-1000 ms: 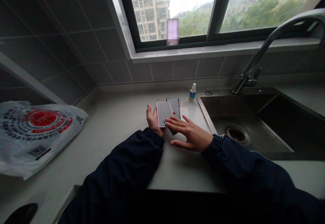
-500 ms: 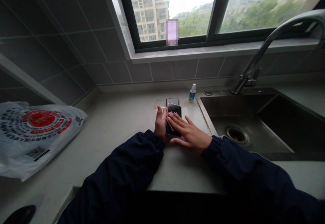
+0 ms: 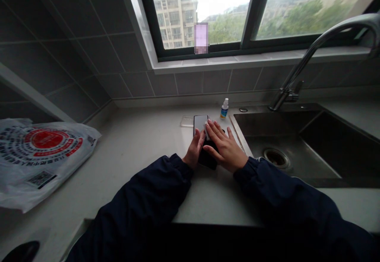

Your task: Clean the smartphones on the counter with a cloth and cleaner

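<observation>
My left hand (image 3: 194,148) holds a dark smartphone (image 3: 208,160) by its left edge, tilted above the counter. My right hand (image 3: 227,149) lies over the phone's face with fingers stretched, pressing a small white wipe (image 3: 207,130) against it. Most of the wipe and the upper part of the phone are hidden under those fingers. Just behind, a second phone (image 3: 200,121) rests on the counter, partly covered from view by the hands. A clear phone case (image 3: 186,122) lies to its left. A small white spray bottle with a blue label (image 3: 224,111) stands upright at the back right.
To the right is a steel sink (image 3: 297,163) with a tall curved tap (image 3: 292,84). A white plastic bag with red print (image 3: 47,159) sits on the counter (image 3: 139,135) at left. A dark round object (image 3: 23,251) shows at the lower left. Behind is a window.
The held phone has turned and shifted slightly right and towards me. My right hand has slid up with the wipe to the phone's upper part, and my left hand has moved right.
</observation>
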`<action>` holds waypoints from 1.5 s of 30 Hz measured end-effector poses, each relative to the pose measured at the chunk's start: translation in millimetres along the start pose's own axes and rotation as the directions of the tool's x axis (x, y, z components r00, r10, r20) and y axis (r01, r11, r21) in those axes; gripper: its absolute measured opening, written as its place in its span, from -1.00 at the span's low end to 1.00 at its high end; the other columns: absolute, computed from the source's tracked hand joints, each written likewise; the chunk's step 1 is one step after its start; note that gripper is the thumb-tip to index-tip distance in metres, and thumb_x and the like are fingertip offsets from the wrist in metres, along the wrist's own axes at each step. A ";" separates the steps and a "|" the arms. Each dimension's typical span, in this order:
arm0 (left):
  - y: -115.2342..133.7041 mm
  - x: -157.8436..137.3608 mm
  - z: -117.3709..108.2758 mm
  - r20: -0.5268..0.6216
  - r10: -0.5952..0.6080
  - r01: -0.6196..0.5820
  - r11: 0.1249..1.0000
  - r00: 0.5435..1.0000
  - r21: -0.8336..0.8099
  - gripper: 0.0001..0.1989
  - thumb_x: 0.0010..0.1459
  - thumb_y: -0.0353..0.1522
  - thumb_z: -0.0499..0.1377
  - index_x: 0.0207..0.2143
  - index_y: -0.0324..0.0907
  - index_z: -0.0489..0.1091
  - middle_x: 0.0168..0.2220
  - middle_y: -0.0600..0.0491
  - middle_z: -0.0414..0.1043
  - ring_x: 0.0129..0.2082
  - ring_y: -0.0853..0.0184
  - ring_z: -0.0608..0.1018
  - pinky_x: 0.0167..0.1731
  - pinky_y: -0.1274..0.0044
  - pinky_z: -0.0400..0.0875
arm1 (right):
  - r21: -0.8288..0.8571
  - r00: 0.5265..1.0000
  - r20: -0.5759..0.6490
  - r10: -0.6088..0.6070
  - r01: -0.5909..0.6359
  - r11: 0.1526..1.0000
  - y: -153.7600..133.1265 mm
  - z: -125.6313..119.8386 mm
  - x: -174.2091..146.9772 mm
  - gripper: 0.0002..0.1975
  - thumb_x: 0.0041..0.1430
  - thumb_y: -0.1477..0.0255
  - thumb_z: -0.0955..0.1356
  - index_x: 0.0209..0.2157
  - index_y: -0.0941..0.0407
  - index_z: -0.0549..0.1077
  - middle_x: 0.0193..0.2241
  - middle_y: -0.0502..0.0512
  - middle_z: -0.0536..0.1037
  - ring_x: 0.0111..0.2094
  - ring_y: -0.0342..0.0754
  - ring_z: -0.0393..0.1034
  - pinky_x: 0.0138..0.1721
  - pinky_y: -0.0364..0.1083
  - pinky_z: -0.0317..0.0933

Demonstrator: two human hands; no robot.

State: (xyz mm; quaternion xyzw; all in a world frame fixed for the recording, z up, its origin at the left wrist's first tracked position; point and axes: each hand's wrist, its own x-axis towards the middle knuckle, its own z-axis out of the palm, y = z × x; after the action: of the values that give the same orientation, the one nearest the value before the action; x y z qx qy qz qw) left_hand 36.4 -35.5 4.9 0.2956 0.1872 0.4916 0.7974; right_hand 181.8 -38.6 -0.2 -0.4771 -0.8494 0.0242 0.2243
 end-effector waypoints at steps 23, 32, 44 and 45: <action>10.0 -2.5 -4.8 0.025 0.053 -0.053 0.999 0.998 0.008 -0.23 0.28 0.18 -0.09 0.29 -0.12 0.28 0.19 -0.19 0.42 0.17 -0.04 0.49 0.16 0.13 0.36 | 0.062 0.997 -0.053 0.049 -0.046 0.997 7.7 1.6 1.0 -0.26 0.43 0.09 0.17 0.46 0.17 -0.08 0.46 0.27 -0.07 0.48 0.22 -0.25 0.37 0.38 -0.13; 2.7 -0.6 -2.4 -0.014 -0.006 0.005 0.997 1.000 -0.071 -0.29 0.38 0.07 -0.18 0.32 -0.15 0.29 0.29 -0.13 0.34 0.39 0.06 0.23 0.36 0.23 0.11 | 0.089 0.999 0.029 -0.029 0.026 0.996 2.3 2.3 -1.1 -0.11 0.38 -0.01 0.19 0.47 0.09 -0.32 0.48 0.27 -0.21 0.48 0.23 -0.38 0.38 0.41 -0.24; 0.5 -2.1 1.5 -0.106 0.026 -0.034 0.996 0.994 -0.078 -0.27 0.36 0.08 -0.15 0.30 -0.22 0.28 0.25 -0.20 0.38 0.35 0.04 0.31 0.33 0.22 0.15 | 0.052 0.987 0.098 -0.126 0.121 0.991 -10.1 -2.4 -3.4 -0.13 0.38 -0.04 0.16 0.47 0.08 -0.32 0.47 0.23 -0.20 0.48 0.18 -0.37 0.39 0.37 -0.26; 1.3 -2.0 2.0 -0.107 0.043 -0.052 0.996 0.993 -0.074 -0.27 0.37 0.08 -0.17 0.29 -0.24 0.28 0.26 -0.20 0.36 0.35 0.05 0.31 0.33 0.25 0.16 | 0.042 0.989 0.095 -0.110 0.106 0.993 -10.0 -1.7 -3.3 -0.14 0.40 -0.03 0.16 0.47 0.08 -0.31 0.47 0.23 -0.20 0.48 0.17 -0.35 0.40 0.36 -0.25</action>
State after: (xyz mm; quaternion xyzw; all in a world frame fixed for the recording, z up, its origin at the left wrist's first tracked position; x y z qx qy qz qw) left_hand 35.7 -37.4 7.2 0.2429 0.2032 0.5322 0.7852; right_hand 176.0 -47.1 2.7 -0.4244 -0.8834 0.0510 0.1923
